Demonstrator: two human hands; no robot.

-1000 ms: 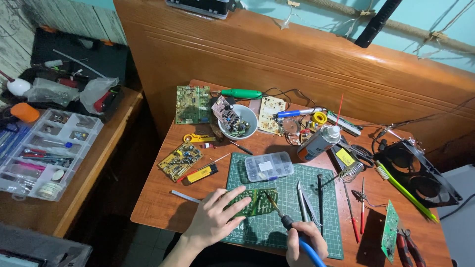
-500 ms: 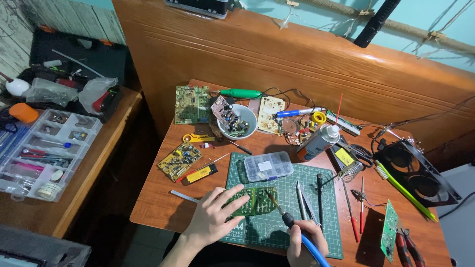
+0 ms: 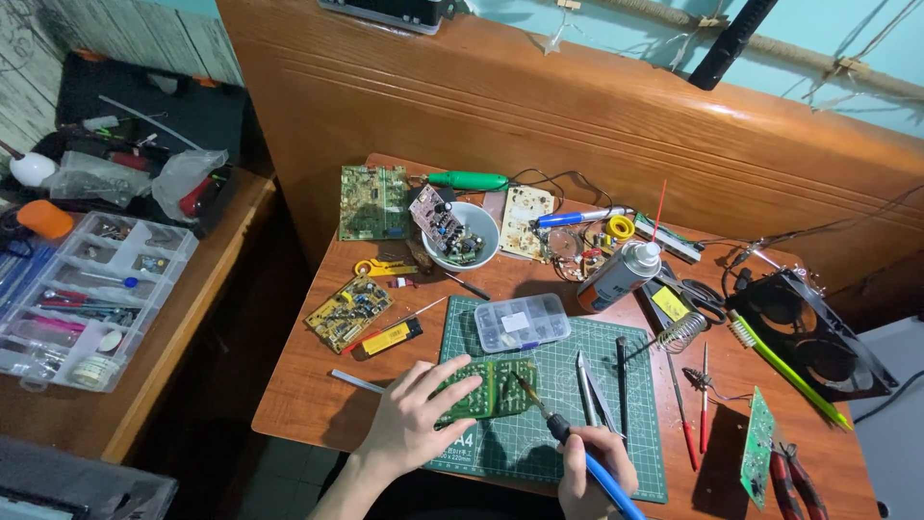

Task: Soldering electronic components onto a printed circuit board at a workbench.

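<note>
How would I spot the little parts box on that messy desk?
Find the green cutting mat at the wooden desk's front edge. At the mat's top edge lies a small clear plastic compartment box, just beyond the green circuit board under the left hand. It is the only see-through, lidded thing on the mat.

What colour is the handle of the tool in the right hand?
Blue. The soldering iron in the right hand has a blue handle, seen in the head view.

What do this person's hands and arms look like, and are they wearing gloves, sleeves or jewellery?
Both hands are bare: no gloves on the left hand or the right hand. No rings, watch or bracelet show. The left forearm is uncovered as far as the picture's edge, with no sleeve in view. Little of the right arm shows.
</note>
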